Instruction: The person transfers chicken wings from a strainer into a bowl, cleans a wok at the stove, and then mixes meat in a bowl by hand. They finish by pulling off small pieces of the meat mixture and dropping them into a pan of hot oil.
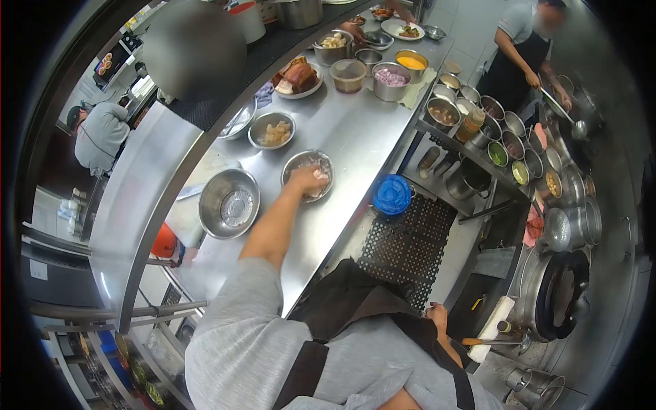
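My left hand (309, 180) reaches down into a metal bowl (331, 167) dusted with white powder. Its fingers are closed around a pale pinkish piece of food (320, 175), partly hidden by the hand. Just left of it stands a larger metal bowl (209, 205) with a shiny bottom. Behind is another metal bowl holding pale yellowish pieces (275, 133). Down by my right side, away from the counter, is my right hand (437, 317); it is small in view and its fingers are mostly hidden.
The steel counter (355, 143) carries a plate of roasted meat (298, 75) and a pot of chopped onion (391, 76). A blue-lidded bucket (391, 195) stands by a floor mat (410, 239). At right are ingredient pots, a wok (564, 294), and a co-worker (523, 51) with a ladle.
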`<state>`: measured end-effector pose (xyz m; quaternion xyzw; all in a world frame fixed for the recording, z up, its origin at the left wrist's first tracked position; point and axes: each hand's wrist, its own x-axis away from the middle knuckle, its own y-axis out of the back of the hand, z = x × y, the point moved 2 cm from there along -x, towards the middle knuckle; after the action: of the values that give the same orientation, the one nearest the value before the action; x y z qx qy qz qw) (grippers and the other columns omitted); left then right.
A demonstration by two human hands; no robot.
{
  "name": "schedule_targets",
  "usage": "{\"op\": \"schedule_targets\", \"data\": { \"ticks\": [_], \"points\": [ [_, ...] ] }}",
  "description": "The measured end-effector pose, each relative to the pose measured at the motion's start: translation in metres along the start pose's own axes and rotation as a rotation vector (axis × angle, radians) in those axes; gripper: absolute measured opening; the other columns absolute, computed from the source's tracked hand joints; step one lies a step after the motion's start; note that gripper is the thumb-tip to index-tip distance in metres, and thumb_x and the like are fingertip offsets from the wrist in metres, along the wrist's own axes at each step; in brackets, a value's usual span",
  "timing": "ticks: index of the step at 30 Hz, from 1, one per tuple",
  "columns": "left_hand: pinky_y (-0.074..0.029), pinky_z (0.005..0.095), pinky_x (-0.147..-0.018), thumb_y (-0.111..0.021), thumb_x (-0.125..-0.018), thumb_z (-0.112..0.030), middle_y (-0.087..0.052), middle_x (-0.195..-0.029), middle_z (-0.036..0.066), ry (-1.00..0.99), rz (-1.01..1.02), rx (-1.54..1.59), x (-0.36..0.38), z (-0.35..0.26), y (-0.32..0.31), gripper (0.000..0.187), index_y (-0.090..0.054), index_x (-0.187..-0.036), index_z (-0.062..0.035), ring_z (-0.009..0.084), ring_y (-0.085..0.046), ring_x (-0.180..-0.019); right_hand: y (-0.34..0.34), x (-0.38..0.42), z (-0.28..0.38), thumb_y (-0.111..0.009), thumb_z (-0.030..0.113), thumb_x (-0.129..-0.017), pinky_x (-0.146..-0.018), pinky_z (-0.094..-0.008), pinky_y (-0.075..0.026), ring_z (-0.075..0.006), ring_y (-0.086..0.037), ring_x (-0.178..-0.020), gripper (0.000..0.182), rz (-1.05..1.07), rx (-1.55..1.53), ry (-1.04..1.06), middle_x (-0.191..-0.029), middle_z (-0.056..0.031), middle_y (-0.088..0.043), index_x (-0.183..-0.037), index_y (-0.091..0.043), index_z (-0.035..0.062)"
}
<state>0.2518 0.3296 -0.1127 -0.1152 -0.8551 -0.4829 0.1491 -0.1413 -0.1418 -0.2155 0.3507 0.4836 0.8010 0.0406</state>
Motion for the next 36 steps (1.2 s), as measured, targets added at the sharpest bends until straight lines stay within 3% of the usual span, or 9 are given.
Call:
{"op": "schedule_targets", "data": {
  "ticks": [2,8,14,16,19,24,26,32,36],
  "points": [
    [-0.035,0.0423,-0.102,-0.065,-0.071,-0.050,-0.050,-0.128,0.018,0.037,-0.063,-0.295,0.003,-0.011,-0.021,0.061,-0.057,-0.122,-0.0179,0.0324,-0.048,-0.118,0.007,-0.002,0.026,-0.057,0.012,-0.074,-0.085,-0.0404,-0.049,-0.0342,-0.063,-0.094,0.037,0.010,-0.037,-0.008,-0.094,-0.0208,-0.066,-0.110,-0.064,0.0019],
    [-0.046,0.0424,-0.089,-0.068,-0.073,-0.025,-0.057,-0.114,0.016,-0.024,-0.194,-0.134,0.052,-0.045,-0.074,0.039,-0.063,-0.112,-0.0193,0.0308,-0.054,-0.110,0.045,-0.002,0.171,-0.059,0.022,-0.083,-0.083,-0.0387,-0.048,-0.0332,-0.063,-0.095,0.037,-0.009,-0.210,0.576,-0.101,-0.0209,-0.064,-0.112,-0.061,0.0003],
    [-0.048,0.0446,-0.083,-0.069,-0.071,-0.024,-0.063,-0.100,0.015,-0.164,-0.192,0.078,0.109,-0.060,-0.109,0.036,-0.064,-0.105,-0.0146,0.0363,-0.060,-0.093,0.053,-0.011,0.314,-0.061,0.027,-0.083,-0.073,-0.0379,-0.049,-0.0313,-0.065,-0.080,0.037,0.158,-0.468,0.564,-0.090,-0.0219,-0.065,-0.106,-0.061,-0.0015],
    [-0.048,0.0450,-0.082,-0.069,-0.071,-0.025,-0.064,-0.097,0.015,-0.135,-0.200,0.154,0.120,-0.056,-0.108,0.035,-0.064,-0.104,-0.0133,0.0365,-0.060,-0.091,0.039,-0.022,0.318,-0.061,0.026,-0.082,-0.071,-0.0394,-0.048,-0.0320,-0.064,-0.078,0.033,0.272,-0.505,0.400,-0.086,-0.0228,-0.064,-0.099,-0.061,-0.0023],
    [-0.047,0.0451,-0.083,-0.069,-0.071,-0.025,-0.063,-0.099,0.016,-0.137,-0.199,0.287,0.136,-0.059,-0.093,0.036,-0.063,-0.104,-0.0121,0.0372,-0.059,-0.093,0.041,-0.021,0.315,-0.055,0.016,-0.079,-0.067,-0.0456,-0.043,-0.0401,-0.059,-0.073,0.020,-0.076,-0.441,0.720,-0.075,-0.0268,-0.057,-0.081,-0.054,-0.0031],
    [-0.044,0.0440,-0.089,-0.068,-0.071,-0.022,-0.055,-0.114,0.020,-0.212,-0.279,0.083,0.167,-0.089,-0.054,0.044,-0.058,-0.113,-0.0109,0.0401,-0.050,-0.107,0.073,-0.012,0.328,-0.054,0.014,-0.076,-0.074,-0.0472,-0.044,-0.0442,-0.058,-0.086,0.019,-0.067,-0.383,0.722,-0.083,-0.0278,-0.059,-0.080,-0.055,-0.0038],
    [-0.040,0.0423,-0.095,-0.072,-0.067,-0.020,-0.050,-0.115,0.021,-0.540,-0.339,0.008,0.183,-0.092,-0.064,0.057,-0.053,-0.120,-0.0114,0.0410,-0.046,-0.110,0.082,-0.007,0.328,-0.054,0.015,-0.076,-0.074,-0.0471,-0.044,-0.0444,-0.058,-0.086,0.019,-0.060,-0.413,0.695,-0.083,-0.0280,-0.059,-0.080,-0.055,-0.0037],
    [-0.038,0.0450,-0.097,-0.071,-0.068,-0.020,-0.049,-0.123,0.020,-0.572,-0.307,0.076,0.234,-0.103,-0.049,0.060,-0.053,-0.124,-0.0134,0.0414,-0.044,-0.115,0.101,0.016,0.312,-0.055,0.019,-0.074,-0.072,-0.0457,-0.044,-0.0441,-0.058,-0.083,0.024,-0.025,-0.332,0.792,-0.079,-0.0289,-0.057,-0.082,-0.055,-0.0042],
    [-0.042,0.0423,-0.093,-0.070,-0.067,-0.023,-0.052,-0.121,0.019,-0.478,-0.191,-0.073,0.261,-0.120,-0.065,0.053,-0.058,-0.118,-0.0127,0.0376,-0.051,-0.106,0.113,0.037,0.302,-0.056,0.020,-0.072,-0.060,-0.0380,-0.043,-0.0241,-0.054,-0.061,0.025,0.009,-0.428,0.880,-0.065,-0.0195,-0.055,-0.076,-0.056,-0.0044]
  ]
}}
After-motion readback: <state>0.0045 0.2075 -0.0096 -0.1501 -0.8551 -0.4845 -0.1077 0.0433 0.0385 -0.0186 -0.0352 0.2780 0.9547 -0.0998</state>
